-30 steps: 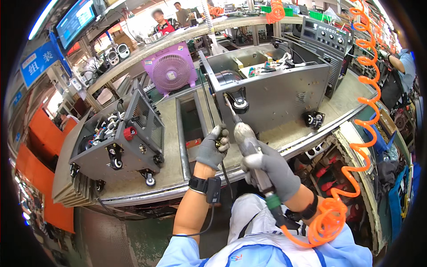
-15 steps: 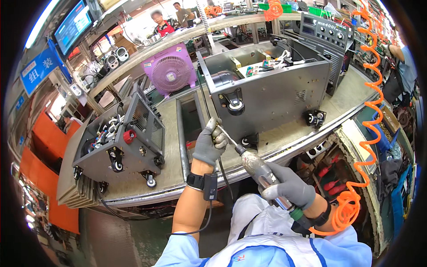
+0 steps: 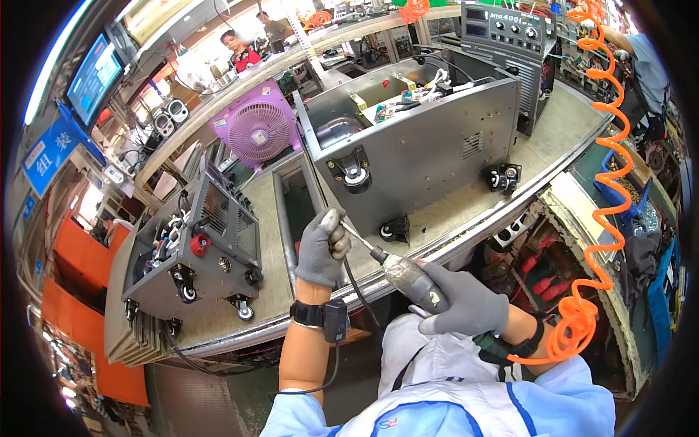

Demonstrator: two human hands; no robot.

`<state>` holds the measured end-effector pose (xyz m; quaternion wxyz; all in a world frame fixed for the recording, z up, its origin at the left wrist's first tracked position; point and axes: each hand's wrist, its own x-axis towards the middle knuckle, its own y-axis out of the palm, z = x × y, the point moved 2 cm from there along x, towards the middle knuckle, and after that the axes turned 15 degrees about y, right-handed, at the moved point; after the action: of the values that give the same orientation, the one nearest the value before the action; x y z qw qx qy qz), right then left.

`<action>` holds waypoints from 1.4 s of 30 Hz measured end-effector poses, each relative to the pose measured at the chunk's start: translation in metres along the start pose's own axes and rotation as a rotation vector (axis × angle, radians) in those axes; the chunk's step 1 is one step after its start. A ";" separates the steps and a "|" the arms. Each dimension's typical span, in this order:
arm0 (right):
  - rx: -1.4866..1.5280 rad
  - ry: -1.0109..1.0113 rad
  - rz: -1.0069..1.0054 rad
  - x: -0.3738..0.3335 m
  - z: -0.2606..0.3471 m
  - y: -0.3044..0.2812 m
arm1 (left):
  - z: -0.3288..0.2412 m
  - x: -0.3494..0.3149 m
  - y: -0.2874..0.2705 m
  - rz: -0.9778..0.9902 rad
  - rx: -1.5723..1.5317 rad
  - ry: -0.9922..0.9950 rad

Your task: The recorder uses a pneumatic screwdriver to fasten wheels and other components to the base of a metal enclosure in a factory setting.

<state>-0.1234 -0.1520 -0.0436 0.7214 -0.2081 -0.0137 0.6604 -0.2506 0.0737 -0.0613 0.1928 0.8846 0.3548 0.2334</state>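
Note:
My right hand (image 3: 467,302) is wrapped round an air screwdriver (image 3: 411,278) with a grey body and a long thin bit, pointing up and to the left. My left hand (image 3: 322,247) is closed, its fingertips pinching round the far end of the bit; any small screw there is hidden. Just beyond both hands, a large open-topped grey metal cabinet (image 3: 429,153) lies on the workbench (image 3: 349,288). Black casters (image 3: 395,229) are fitted on its near side and at its lower edge, and wiring shows inside. An orange coiled air hose (image 3: 571,328) runs from the screwdriver's rear end.
At the left stands a smaller grey cabinet (image 3: 211,266) with casters, on stacked flat sheets (image 3: 135,342). A purple fan (image 3: 258,127) is behind. A welding machine (image 3: 510,36) with knobs stands at the back right. Red-handled tools (image 3: 557,289) lie below the bench edge. Co-workers are farther off.
The view has shifted, so the bench things sit farther left. My right hand's grip now covers more of the screwdriver's body. My left hand stays at the bit's end, slightly nearer to me.

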 end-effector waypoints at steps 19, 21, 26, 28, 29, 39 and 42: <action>0.635 0.020 -0.051 0.022 0.018 -0.022 | 0.068 -0.018 -0.025 -0.572 -0.580 -0.327; 0.637 0.063 -0.013 0.022 0.022 -0.025 | 0.070 -0.019 -0.032 -0.431 -0.569 -0.300; 0.554 -0.029 -0.097 0.030 0.014 -0.021 | 0.073 -0.019 -0.025 -0.302 -0.407 -0.266; 0.628 0.036 -0.050 0.024 0.024 -0.020 | 0.073 -0.020 -0.027 -0.335 -0.315 -0.284; 0.702 0.099 -0.003 0.021 0.028 -0.020 | 0.073 -0.020 -0.028 -0.335 -0.317 -0.284; 0.909 0.166 0.037 0.023 0.056 -0.012 | 0.076 -0.016 -0.022 -0.323 -0.249 -0.301; 0.943 0.134 0.072 0.021 0.066 -0.013 | 0.077 -0.017 -0.022 -0.294 -0.219 -0.287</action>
<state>-0.1278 -0.1139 0.0150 0.7132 0.0996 0.3414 0.6041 -0.2310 0.0628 -0.1401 0.3680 0.8214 0.4212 0.1118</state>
